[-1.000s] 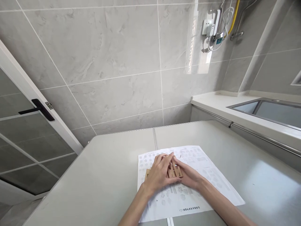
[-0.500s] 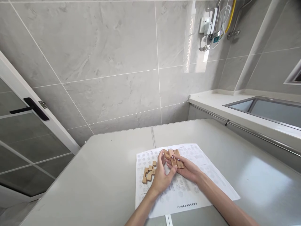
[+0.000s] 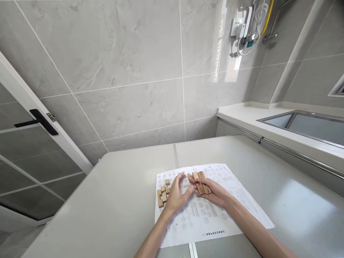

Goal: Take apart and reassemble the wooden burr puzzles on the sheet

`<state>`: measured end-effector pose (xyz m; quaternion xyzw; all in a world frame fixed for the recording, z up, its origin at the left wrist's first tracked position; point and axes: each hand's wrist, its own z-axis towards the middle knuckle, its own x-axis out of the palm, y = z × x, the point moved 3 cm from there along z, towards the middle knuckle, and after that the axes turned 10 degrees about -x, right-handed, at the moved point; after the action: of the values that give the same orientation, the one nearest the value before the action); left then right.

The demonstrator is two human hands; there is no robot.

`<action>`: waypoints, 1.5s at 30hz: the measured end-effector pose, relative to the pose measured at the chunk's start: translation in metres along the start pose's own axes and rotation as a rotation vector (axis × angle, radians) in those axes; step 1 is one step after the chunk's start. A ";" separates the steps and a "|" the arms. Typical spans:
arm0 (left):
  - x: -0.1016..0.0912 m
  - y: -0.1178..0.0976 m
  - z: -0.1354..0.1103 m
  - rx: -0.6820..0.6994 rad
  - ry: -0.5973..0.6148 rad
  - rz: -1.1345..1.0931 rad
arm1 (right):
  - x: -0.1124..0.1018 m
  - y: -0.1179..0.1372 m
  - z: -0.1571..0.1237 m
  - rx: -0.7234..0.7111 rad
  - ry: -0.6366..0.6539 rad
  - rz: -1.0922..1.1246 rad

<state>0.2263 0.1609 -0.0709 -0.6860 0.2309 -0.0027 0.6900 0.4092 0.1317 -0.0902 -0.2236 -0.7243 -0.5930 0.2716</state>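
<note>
In my right hand (image 3: 215, 191) are several notched wooden puzzle pieces (image 3: 202, 184), laid side by side, with the thumb over them and the fingers beneath. My left hand (image 3: 177, 195) is open, its thumb and fingers apart. Its thumb tip lies close to the fingertips of my right hand; whether they touch I cannot tell. Just left of that hand lies a cluster of other wooden puzzle pieces (image 3: 160, 199), partly hidden behind it. Under both hands is a white printed sheet (image 3: 228, 215) with rows of small grey figures.
The sheet lies on a light grey table (image 3: 107, 208) with a seam down its middle. Beyond it stands a tiled wall (image 3: 129, 107). On the right are a counter (image 3: 239, 116) with a sink (image 3: 317, 125) and a metal rail. A door with a black handle (image 3: 44, 122) is at left.
My left hand has come away from the pieces in my right hand and moved slightly left. The cluster on the sheet has shifted left. My right hand keeps its hold.
</note>
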 end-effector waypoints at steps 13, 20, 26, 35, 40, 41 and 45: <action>0.006 0.000 0.001 -0.291 0.154 -0.442 | 0.010 -0.002 -0.004 -0.043 0.157 -0.214; 0.007 0.016 0.005 -0.272 0.055 -0.532 | 0.005 0.003 -0.002 -0.190 0.132 -0.545; 0.009 0.022 0.005 -0.360 0.162 -0.835 | 0.004 0.008 0.001 -0.396 -0.034 -0.721; 0.012 0.017 0.003 -0.354 0.176 -0.919 | 0.002 0.000 0.000 -0.563 -0.049 -1.068; 0.016 0.012 0.000 -0.336 0.267 -0.842 | 0.002 -0.003 0.003 -0.597 0.022 -1.017; 0.016 0.011 0.000 -0.321 0.265 -0.837 | 0.002 -0.002 0.003 -0.611 0.001 -1.019; 0.017 0.010 0.002 -0.281 0.267 -0.843 | 0.000 0.005 0.001 -0.595 -0.138 -0.881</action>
<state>0.2385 0.1577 -0.0861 -0.8004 0.0168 -0.3398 0.4935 0.4125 0.1334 -0.0861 -0.0045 -0.5665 -0.8143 -0.1263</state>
